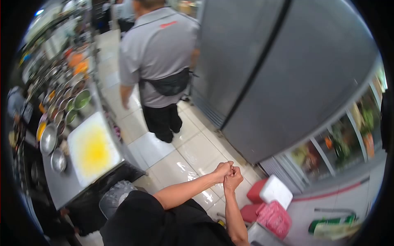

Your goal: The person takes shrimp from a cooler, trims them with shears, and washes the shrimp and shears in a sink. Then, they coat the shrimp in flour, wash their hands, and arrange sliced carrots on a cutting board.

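My left hand (223,171) and my right hand (233,179) meet in front of my body, above the tiled floor. The fingers of both are curled and pressed together at the tips. Whatever may be pinched between them is too small or too hidden to make out. Nearest beyond my hands is the tall grey fridge (303,82). Below and to the right are a red bin with a white lid (276,192) and a pink plastic bag (274,219).
A person in a grey shirt (162,53) stands ahead in the aisle, back turned. At left, a steel counter holds a white cutting board (94,149) with a yellow stain and several metal bowls (58,160). A glass-door cooler (340,143) with vegetables stands at right. The floor tiles (180,168) look wet.
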A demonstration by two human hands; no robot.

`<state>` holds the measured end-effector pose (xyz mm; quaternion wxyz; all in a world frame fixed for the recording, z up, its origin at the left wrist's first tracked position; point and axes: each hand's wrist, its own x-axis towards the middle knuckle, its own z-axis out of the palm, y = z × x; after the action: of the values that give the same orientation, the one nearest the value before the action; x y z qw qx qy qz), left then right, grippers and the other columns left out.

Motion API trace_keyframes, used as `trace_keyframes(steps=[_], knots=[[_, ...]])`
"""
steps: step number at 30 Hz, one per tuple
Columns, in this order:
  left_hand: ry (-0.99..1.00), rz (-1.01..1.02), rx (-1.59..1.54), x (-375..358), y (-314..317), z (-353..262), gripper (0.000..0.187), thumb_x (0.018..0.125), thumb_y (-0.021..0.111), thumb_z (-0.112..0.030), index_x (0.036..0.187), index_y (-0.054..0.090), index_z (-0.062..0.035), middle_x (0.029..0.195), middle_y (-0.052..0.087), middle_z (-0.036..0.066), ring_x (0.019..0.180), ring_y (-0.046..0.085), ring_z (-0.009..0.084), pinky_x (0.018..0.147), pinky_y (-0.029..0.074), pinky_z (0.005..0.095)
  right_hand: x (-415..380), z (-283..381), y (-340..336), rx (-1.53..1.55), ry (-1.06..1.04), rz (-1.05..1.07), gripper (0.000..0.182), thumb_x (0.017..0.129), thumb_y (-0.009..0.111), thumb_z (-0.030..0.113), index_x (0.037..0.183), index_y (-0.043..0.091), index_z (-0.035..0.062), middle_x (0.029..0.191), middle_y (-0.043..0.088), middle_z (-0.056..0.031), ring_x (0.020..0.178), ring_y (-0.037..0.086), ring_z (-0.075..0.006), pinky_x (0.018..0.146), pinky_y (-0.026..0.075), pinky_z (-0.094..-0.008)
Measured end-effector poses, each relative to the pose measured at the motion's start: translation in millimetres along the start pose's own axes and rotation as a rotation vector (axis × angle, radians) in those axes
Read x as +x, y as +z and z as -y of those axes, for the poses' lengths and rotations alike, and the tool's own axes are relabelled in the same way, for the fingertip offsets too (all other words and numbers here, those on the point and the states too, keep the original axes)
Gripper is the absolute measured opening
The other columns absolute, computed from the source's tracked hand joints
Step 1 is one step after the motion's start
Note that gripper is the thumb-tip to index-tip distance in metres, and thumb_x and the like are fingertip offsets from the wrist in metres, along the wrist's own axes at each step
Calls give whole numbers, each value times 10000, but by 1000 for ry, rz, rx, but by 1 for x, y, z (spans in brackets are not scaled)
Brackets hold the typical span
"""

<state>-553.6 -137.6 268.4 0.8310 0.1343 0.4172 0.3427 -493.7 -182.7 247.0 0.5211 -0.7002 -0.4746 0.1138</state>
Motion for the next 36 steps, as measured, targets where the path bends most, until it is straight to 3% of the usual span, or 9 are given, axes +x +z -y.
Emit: trace_keyframes(steps=[3,4,8,12,14,19,21,24,36], knots=[[55,19,97,33,-69,-52,249,838,446,-114,594,435,-66,512,412,42,459,425,142,438,390,289,17,21,63,-41,-163,273,30,694,593,9,691,565,16,510,552,-73,475,498,-89,493,423,-254],[61,-57,159,20,-77,-74,248,849,440,-131,611,455,-62,534,488,69,474,491,144,458,421,286,23,29,76,-51,-52,456,160,686,665,55,820,600,-3,625,620,-114,570,620,-177,561,484,-278],[219,-154,524,20,-137,-132,245,857,440,-149,667,511,-11,607,582,109,520,579,159,508,466,286,42,35,102,108,-55,833,277,763,676,73,1016,603,-11,873,659,-86,820,619,-149,715,504,-264],[404,-464,952,40,-232,-158,292,840,490,-243,785,580,29,735,634,160,646,631,234,632,496,337,47,-98,99,-182,-92,484,106,825,536,22,838,616,-47,768,630,-172,668,584,-236,623,464,-348],[347,-763,1291,32,-275,-170,362,811,524,-334,891,631,2,868,646,203,826,632,338,763,494,407,41,-195,81,-248,224,397,246,847,540,122,693,601,-59,652,599,-188,587,559,-261,569,429,-408],[145,-994,1165,-21,-334,-190,342,773,527,-305,864,651,1,926,634,220,933,595,375,822,471,448,65,-195,41,-616,209,501,404,800,563,263,615,575,-96,614,580,-258,613,594,-386,620,455,-472],[110,-1075,1102,-44,-357,-178,355,757,541,-328,842,656,-4,911,633,226,932,593,381,822,469,445,86,-206,63,-755,474,588,435,779,488,366,759,641,-41,810,626,-257,806,577,-456,782,441,-482],[31,-1175,965,-72,-377,-147,397,726,567,-380,833,666,-11,922,630,233,928,595,386,837,466,433,125,-198,147,-807,156,696,395,686,652,367,730,644,-25,769,630,-230,731,621,-381,678,480,-473],[-241,-1383,390,-76,-395,-58,426,693,613,-388,900,667,-19,948,636,218,948,601,357,853,464,410,225,108,556,-183,-280,1035,390,744,635,353,696,643,-34,742,611,-247,670,607,-347,632,425,-433]])
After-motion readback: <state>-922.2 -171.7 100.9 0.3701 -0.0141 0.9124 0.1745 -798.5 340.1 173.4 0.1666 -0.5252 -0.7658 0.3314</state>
